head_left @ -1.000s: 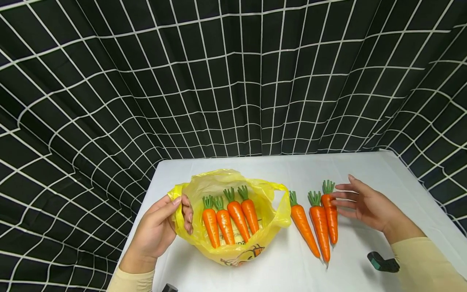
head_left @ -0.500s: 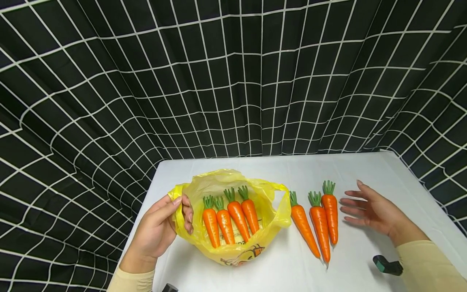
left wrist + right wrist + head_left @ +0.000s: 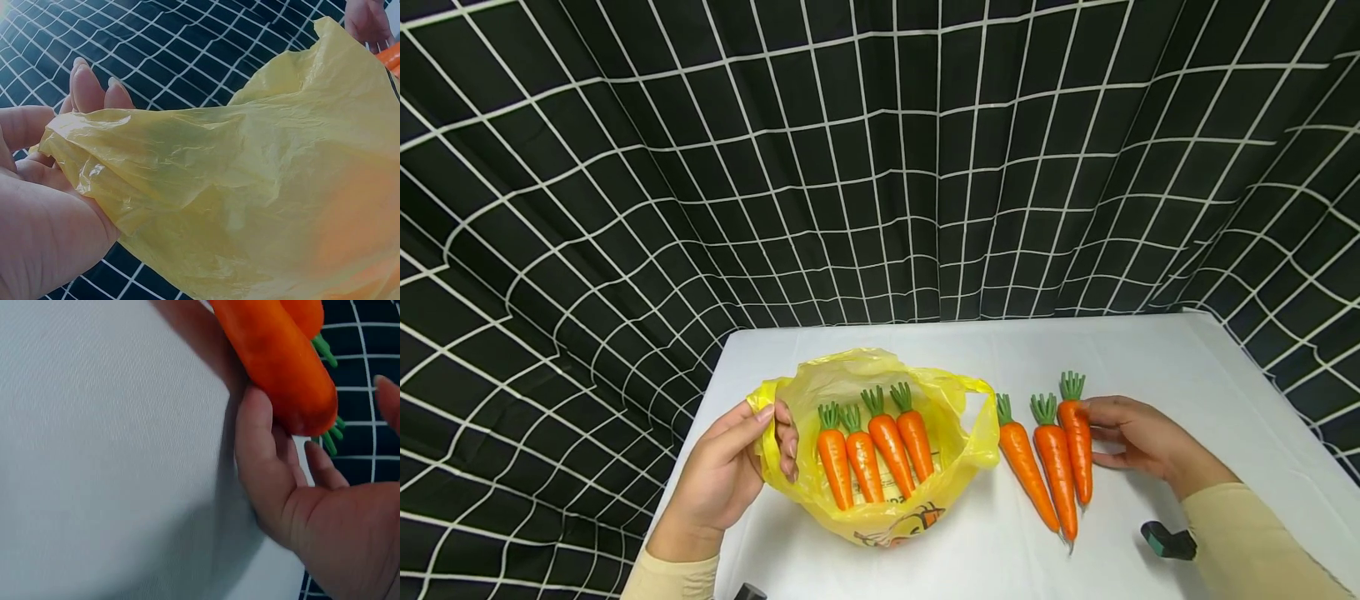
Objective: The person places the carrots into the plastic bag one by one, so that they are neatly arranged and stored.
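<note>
Right hand (image 3: 1138,435): loosely touching rightmost carrot (image 3: 1078,450), earlier apart
Left hand (image 3: 730,454): pinching yellow bag (image 3: 850,518)
Carrots (image 3: 891,457): four bagged, three still on desk (image 3: 1150,358)

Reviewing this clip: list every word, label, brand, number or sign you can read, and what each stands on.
No text is clear enough to quote.
Bag, inside: dark lettering shows between the carrots, partly covered and too small to read.
Bag, outside: a printed picture near the bottom; no legible words.
Carrots: no text seen.
</note>
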A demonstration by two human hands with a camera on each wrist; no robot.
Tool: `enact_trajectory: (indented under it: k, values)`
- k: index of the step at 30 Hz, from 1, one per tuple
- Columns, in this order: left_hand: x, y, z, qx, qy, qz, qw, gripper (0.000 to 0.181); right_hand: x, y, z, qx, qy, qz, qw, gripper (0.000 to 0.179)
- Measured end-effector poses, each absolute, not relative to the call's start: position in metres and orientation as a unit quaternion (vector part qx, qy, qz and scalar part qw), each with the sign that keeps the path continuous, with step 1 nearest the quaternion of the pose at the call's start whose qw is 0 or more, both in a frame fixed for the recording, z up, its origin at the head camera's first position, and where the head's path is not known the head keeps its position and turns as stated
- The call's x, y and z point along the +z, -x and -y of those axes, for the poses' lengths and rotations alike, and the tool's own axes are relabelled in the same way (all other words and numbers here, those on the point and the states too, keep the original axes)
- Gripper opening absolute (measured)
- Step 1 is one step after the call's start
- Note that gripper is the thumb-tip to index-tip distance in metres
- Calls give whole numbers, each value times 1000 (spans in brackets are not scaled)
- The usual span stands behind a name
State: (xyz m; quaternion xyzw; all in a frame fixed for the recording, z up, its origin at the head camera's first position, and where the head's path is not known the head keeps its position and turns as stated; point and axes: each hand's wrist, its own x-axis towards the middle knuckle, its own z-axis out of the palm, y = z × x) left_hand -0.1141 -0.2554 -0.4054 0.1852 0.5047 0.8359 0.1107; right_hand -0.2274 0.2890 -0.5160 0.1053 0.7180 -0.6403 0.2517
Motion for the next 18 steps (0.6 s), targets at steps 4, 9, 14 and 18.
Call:
enact_trajectory:
  k: [4,9,14,18]
  values:
    - [-406,114,255,836,-185,-505,111,31,-519,229,-284,-602,-114,-751,245,67]
    - [-406,115,254,835,-184,-507,110,31,-522,227,-279,-559,-113,-789,227,69]
    - [-406,115,253,837,-185,-503,112,31,-522,227,-277,-542,-105,-804,222,69]
    - [-406,116,253,839,-185,-499,114,31,-522,226,-274,-513,-88,-825,219,70]
